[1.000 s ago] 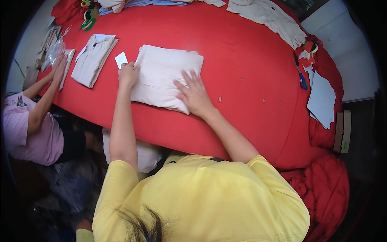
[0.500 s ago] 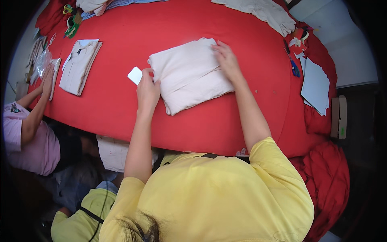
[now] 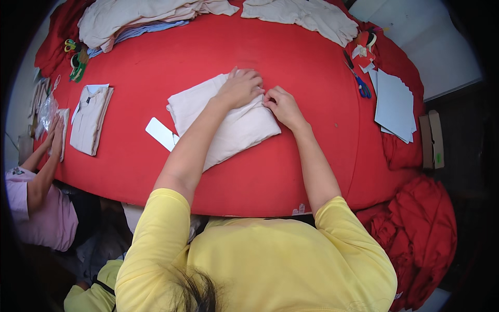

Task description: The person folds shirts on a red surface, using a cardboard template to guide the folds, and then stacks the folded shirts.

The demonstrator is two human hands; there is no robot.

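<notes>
A folded off-white garment [image 3: 236, 127] lies at a slant on the red-covered table in front of me. My left hand [image 3: 240, 88] reaches across it and rests on its far right part, fingers bent over the cloth and thumb apart. At the right edge, my right hand [image 3: 283, 106] pinches a bit of the fabric between thumb and fingers. A white card with rounded corners [image 3: 161, 133] sticks out beside the garment's left edge; my left forearm hides part of the garment there.
Another folded shirt [image 3: 89, 120] lies to the left, near a co-worker's hands [image 3: 56, 136] pressing on cloth. Garment piles [image 3: 140, 21] line the far edge. Blue-handled scissors [image 3: 363, 87] and a stack of pale sheets [image 3: 395, 106] are on the right. Red fabric [image 3: 410, 234] hangs below.
My left hand has gone from the garment's left edge across to its far right part. My right hand has come down to pinch the right edge. More of the white card shows.
</notes>
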